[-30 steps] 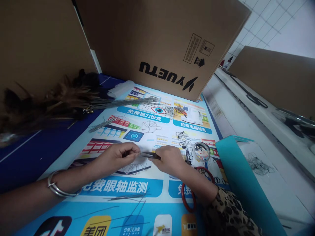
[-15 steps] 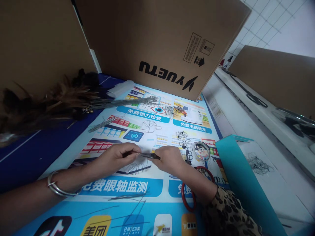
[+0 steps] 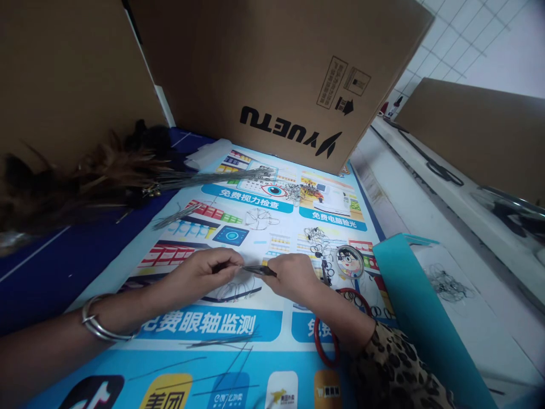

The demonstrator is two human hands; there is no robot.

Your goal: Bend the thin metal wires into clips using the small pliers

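My right hand (image 3: 293, 278) is closed around a pair of dark pliers (image 3: 256, 269), whose narrow jaws point left. The thumb and fingers of my left hand (image 3: 217, 268) are pinched at the jaw tips on what looks like a thin wire, mostly hidden by the fingers. Just under my left hand lies a loose coil of fine wire (image 3: 234, 289) on the printed sheet (image 3: 272, 351). Red-handled scissors (image 3: 326, 343) rest beneath my right forearm, partly covered by it.
Wire bundles (image 3: 204, 179) and loose straight wires (image 3: 221, 341) lie on the sheet. Small black rings (image 3: 322, 253) sit beside a round clear container (image 3: 349, 262). A teal box (image 3: 421, 318) stands right, brown feathers (image 3: 97, 176) lie left, and a large carton (image 3: 272, 68) blocks the back.
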